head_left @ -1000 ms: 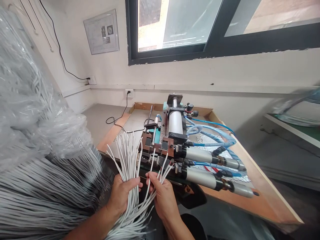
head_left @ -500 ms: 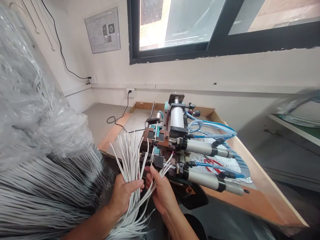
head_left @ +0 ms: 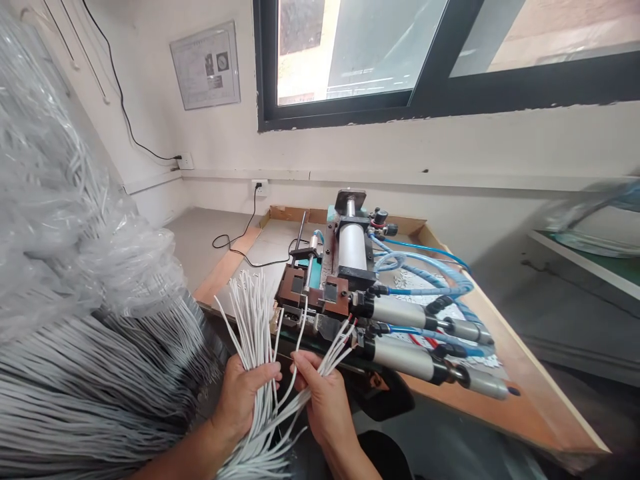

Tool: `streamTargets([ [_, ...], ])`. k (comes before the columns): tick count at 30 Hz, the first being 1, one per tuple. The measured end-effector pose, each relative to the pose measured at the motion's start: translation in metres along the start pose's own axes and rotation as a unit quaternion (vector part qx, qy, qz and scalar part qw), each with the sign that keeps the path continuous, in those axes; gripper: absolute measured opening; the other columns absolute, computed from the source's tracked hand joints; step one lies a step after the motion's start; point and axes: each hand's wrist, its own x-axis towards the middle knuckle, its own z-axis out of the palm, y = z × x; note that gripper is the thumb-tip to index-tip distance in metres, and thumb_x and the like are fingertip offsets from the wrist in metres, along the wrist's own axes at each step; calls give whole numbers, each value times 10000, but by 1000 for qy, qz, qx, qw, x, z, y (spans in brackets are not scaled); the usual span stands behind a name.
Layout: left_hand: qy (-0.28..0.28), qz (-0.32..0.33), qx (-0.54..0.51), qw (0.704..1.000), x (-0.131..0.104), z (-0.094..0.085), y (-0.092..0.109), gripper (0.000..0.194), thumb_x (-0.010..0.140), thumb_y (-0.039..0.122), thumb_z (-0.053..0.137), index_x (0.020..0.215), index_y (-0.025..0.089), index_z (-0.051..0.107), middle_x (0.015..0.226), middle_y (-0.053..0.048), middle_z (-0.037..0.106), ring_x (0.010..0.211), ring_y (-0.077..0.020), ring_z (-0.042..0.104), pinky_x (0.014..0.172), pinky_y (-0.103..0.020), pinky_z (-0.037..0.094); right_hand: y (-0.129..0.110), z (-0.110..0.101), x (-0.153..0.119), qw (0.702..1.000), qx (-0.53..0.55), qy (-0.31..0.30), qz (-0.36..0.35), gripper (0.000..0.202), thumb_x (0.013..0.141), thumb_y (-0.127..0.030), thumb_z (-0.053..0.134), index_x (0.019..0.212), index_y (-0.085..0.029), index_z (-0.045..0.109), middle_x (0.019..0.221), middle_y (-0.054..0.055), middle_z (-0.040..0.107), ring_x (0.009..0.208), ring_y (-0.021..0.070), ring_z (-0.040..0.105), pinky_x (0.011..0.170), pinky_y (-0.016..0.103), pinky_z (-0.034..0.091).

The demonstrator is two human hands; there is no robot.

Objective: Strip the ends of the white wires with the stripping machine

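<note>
My left hand (head_left: 243,389) is closed around a thick bundle of white cables (head_left: 253,327), whose upper ends fan upward. Between the thumb and fingers of my right hand (head_left: 323,393) a single white cable (head_left: 303,327) is pinched, its tip up at the jaws of a pneumatic wire stripping machine (head_left: 313,293). The same hand also holds a smaller bunch of cables (head_left: 336,353) with reddish inner wires at their tips, pointing up and right. Below both hands the lower cable lengths cross and hang loosely.
Many grey-white cables (head_left: 100,393), partly wrapped in clear plastic (head_left: 90,253), lie at the left. Air cylinders (head_left: 405,360) and blue hoses (head_left: 435,290) extend right. White scraps and red-handled pliers lie behind them on the wood-edged bench (head_left: 540,413).
The machine's jaws have closed together and its cylinder rods have shifted. My right hand has moved slightly down, and the pinched cable now reaches the rear jaws.
</note>
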Motion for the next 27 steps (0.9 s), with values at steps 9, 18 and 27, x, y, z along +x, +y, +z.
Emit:
streamTargets([
  [9, 3, -11, -11, 1000, -2, 4, 5, 220, 527, 175, 741, 715, 126, 636, 520, 17, 630, 474, -119, 560, 494, -230, 449, -4, 5, 6, 996, 55, 50, 47, 230, 523, -291, 741, 506, -137, 570, 434, -49, 441, 400, 68, 331, 414, 218, 229],
  [18, 12, 13, -11, 1000, -2, 7, 12, 220, 506, 166, 741, 698, 153, 635, 496, 38, 597, 457, -110, 527, 466, -218, 423, 5, -20, 15, 947, -303, -37, -97, 261, 753, -378, 517, 632, -160, 594, 541, -8, 525, 516, 132, 457, 523, 247, 340],
  [27, 21, 19, 12, 1000, 1, 12, 14, 198, 502, 174, 740, 662, 146, 626, 501, 44, 578, 447, -99, 486, 462, -224, 409, 45, -48, 6, 842, -529, -15, -106, 163, 643, -181, 563, 756, -161, 678, 811, 157, 649, 803, 289, 580, 688, 368, 414],
])
